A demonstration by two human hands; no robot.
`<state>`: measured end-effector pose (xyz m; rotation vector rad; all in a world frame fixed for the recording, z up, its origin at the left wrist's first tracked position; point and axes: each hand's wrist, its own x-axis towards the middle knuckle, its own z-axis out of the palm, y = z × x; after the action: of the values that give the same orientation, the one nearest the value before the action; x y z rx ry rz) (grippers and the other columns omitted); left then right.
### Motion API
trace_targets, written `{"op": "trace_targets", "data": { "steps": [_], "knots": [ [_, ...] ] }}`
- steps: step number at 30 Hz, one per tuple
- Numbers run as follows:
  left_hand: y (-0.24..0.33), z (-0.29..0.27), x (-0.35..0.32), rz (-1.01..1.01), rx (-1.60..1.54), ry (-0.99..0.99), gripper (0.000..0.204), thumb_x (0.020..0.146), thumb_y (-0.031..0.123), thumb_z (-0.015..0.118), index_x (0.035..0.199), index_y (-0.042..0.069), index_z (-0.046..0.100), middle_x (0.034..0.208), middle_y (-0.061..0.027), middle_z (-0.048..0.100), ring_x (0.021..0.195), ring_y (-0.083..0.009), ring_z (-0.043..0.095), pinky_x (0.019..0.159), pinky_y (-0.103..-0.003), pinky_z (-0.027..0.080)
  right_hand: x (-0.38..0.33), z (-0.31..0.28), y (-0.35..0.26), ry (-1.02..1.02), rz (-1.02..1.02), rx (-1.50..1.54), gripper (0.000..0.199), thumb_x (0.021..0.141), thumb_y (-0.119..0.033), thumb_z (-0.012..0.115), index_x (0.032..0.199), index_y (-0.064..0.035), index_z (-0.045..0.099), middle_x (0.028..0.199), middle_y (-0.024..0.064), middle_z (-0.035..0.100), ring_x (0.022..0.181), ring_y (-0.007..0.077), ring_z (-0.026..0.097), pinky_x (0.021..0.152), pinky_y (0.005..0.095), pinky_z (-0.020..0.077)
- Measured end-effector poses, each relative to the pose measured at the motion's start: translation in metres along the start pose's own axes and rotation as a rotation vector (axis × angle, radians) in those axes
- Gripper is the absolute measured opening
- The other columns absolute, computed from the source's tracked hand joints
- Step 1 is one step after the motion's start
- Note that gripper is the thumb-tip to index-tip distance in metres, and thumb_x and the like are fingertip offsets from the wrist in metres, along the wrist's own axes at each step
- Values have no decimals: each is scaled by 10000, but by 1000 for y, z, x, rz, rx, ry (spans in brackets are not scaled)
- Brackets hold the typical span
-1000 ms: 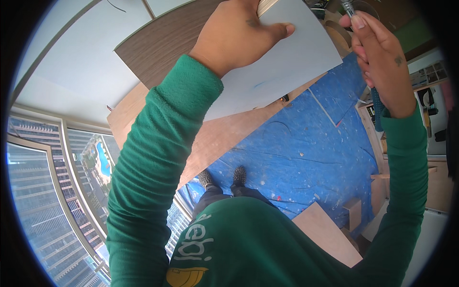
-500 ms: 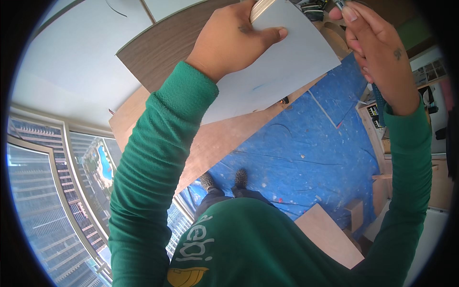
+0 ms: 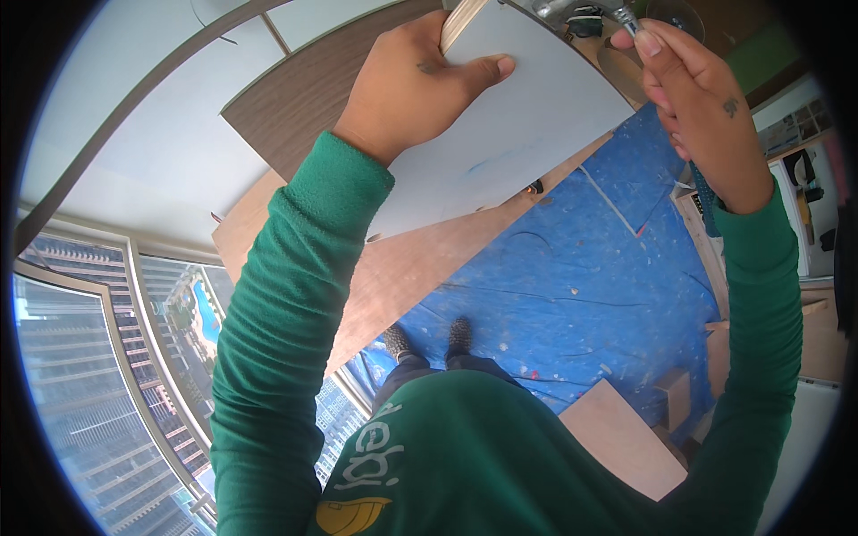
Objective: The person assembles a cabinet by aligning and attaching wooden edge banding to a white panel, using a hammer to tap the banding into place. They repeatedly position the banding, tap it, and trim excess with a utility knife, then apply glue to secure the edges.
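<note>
My left hand (image 3: 413,89) is closed on the upper edge of a pale grey panel (image 3: 536,116), its thumb lying on the flat face. A layered light-wood edge (image 3: 462,25) shows beside the fingers; the other fingertips are hidden behind it. To the right, my right hand (image 3: 695,103) grips a hammer (image 3: 627,20) high on its shaft, close to the metal head. Its blue-green handle (image 3: 704,198) runs down past my wrist. The hammer head is partly cut off by the top of the picture, near the panel's upper right side.
A dark wood-grain board (image 3: 313,103) and a long plywood sheet (image 3: 393,277) lie under the panel. Blue sheeting (image 3: 554,286) covers the floor by my feet. A wood offcut (image 3: 626,438) lies lower right. Windows (image 3: 80,357) are at left, shelving (image 3: 809,205) at right.
More of the hammer head now shows at the top. The panel and both hands sit slightly further left in the picture. Both hands keep their grip.
</note>
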<state>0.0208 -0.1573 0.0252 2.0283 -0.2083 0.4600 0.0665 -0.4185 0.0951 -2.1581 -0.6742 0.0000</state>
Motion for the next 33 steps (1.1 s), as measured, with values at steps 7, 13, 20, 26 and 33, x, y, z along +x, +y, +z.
{"op": "trace_targets", "data": {
  "steps": [7,13,20,26,33],
  "knots": [
    [-12,0,-16,34,58,54,482,892,353,848,1165,-24,721,957,-195,790,835,-277,791,792,-378,626,-5,-9,12,-112,94,109,430,1135,-375,495,1370,-44,638,745,-55,460,529,2,385,441,188,341],
    [-4,-2,-44,23,-46,58,369,946,232,832,1130,-47,678,947,-149,777,835,-209,761,759,-339,614,-18,-34,28,147,-47,427,448,1122,-365,515,1360,0,618,749,-30,509,651,59,481,553,232,422],
    [6,2,-73,136,53,55,347,943,170,828,1162,-51,674,1009,-162,767,883,-220,748,786,-354,611,-45,-2,105,55,446,335,337,1141,-359,478,1088,-60,624,698,-46,436,565,62,409,496,237,350],
    [13,17,-101,139,125,45,355,920,183,840,1179,-25,717,1027,-169,763,932,-268,740,832,-381,596,-47,-4,118,-26,370,44,318,1119,-277,502,1040,-5,646,698,3,500,633,116,490,570,316,420],
    [17,15,-109,250,180,77,242,875,174,840,1076,57,770,903,-107,735,793,-289,724,711,-393,575,-56,9,101,-120,194,-206,261,1094,-198,535,947,15,568,733,149,545,638,276,510,625,405,457]
  ]
}}
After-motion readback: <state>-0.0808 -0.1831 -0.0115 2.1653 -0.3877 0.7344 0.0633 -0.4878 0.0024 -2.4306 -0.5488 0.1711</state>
